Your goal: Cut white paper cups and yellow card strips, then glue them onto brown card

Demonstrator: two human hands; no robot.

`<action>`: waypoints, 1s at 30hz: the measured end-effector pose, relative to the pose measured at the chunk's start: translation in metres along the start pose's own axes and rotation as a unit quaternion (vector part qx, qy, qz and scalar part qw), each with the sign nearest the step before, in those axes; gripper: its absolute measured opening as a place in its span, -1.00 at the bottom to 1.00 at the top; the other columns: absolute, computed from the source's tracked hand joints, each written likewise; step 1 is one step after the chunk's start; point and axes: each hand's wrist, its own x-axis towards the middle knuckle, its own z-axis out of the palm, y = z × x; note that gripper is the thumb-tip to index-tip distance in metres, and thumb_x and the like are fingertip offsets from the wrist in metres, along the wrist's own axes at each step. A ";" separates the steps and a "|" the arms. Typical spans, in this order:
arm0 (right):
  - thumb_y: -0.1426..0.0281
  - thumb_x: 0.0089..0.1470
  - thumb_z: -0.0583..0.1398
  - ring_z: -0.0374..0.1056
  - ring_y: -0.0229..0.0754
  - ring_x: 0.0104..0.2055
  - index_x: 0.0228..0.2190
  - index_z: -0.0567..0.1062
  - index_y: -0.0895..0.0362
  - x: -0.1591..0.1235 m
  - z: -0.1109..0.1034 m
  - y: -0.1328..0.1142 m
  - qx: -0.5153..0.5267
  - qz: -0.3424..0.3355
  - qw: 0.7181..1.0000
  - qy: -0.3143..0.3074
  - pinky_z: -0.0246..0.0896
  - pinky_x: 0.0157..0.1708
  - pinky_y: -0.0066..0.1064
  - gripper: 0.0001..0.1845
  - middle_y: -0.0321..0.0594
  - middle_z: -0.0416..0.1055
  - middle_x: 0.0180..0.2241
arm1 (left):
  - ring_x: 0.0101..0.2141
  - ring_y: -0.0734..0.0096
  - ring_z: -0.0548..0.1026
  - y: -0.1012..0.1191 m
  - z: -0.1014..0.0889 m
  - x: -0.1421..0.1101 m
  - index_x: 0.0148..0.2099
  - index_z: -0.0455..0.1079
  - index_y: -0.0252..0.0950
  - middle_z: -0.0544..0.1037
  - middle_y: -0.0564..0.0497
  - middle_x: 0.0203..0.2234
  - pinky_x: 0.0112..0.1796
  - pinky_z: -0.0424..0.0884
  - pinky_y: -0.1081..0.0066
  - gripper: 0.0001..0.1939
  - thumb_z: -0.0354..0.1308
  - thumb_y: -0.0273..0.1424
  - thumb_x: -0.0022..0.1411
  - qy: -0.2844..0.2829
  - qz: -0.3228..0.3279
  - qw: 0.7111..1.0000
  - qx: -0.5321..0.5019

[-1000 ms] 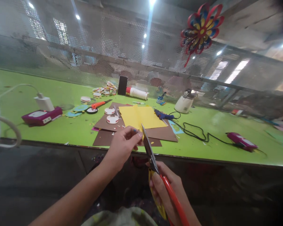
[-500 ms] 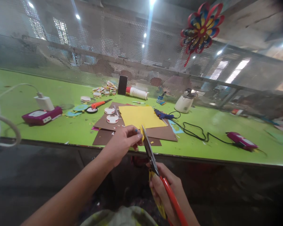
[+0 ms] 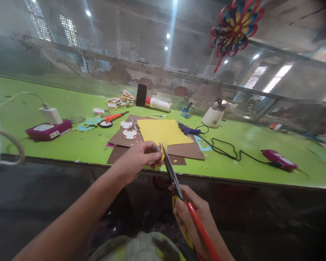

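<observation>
My left hand (image 3: 137, 159) pinches a small yellow paper piece (image 3: 162, 155) just past the table's front edge. Closed around red-handled scissors (image 3: 172, 174), my right hand (image 3: 191, 214) points the blades forward, their tips right beside that paper. Something long and yellow (image 3: 185, 232) shows under the right fingers; what it is I cannot make out. Beyond the hands, a yellow sheet (image 3: 163, 131) lies on brown sheets (image 3: 119, 155). Two white discs (image 3: 129, 134) rest at the sheets' left, and a blue glue gun (image 3: 188, 129) touches their right side.
A purple power strip (image 3: 50, 130) with a white plug stands left on the green table (image 3: 247, 170). An orange-handled cutter (image 3: 114, 117) lies nearby. Behind are piled discs (image 3: 122, 99), a white tube (image 3: 159, 104) and a bottle (image 3: 213, 114). A black cord leads to another purple box (image 3: 279, 159).
The view has tilted slightly. My left hand has shifted a little leftward with the paper piece, and the scissor tips remain beside it. Objects on the table have stayed put.
</observation>
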 end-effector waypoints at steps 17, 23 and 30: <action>0.00 0.08 0.17 -0.01 -0.40 -0.64 -0.20 0.45 0.15 0.000 -0.001 0.001 0.021 0.013 1.000 -0.015 -0.16 -0.72 -0.56 -0.52 -0.38 0.17 -0.58 | -0.56 0.51 0.36 0.002 -0.001 0.000 -0.50 0.40 -0.32 0.48 0.03 -0.60 -0.46 0.27 0.49 -0.77 0.31 -0.27 -0.03 -0.003 0.011 1.000 0.026; 0.00 0.09 0.17 -0.01 -0.42 -0.66 -0.20 0.45 0.14 -0.001 -0.001 0.002 0.024 0.022 0.999 -0.015 -0.14 -0.73 -0.56 -0.53 -0.39 0.17 -0.58 | -0.55 0.48 0.37 0.002 0.000 -0.001 -0.49 0.40 -0.32 0.48 0.03 -0.60 -0.47 0.28 0.47 -0.77 0.31 -0.27 -0.04 0.002 0.008 1.000 0.027; 0.00 0.08 0.17 -0.04 -0.44 -0.67 -0.20 0.45 0.15 -0.001 0.001 0.004 0.020 0.024 0.999 -0.006 -0.16 -0.73 -0.57 -0.52 -0.41 0.16 -0.59 | -0.54 0.51 0.37 -0.002 -0.001 0.002 -0.46 0.38 -0.34 0.48 0.04 -0.60 -0.47 0.26 0.50 -0.80 0.27 -0.31 0.00 -0.004 -0.002 1.000 0.025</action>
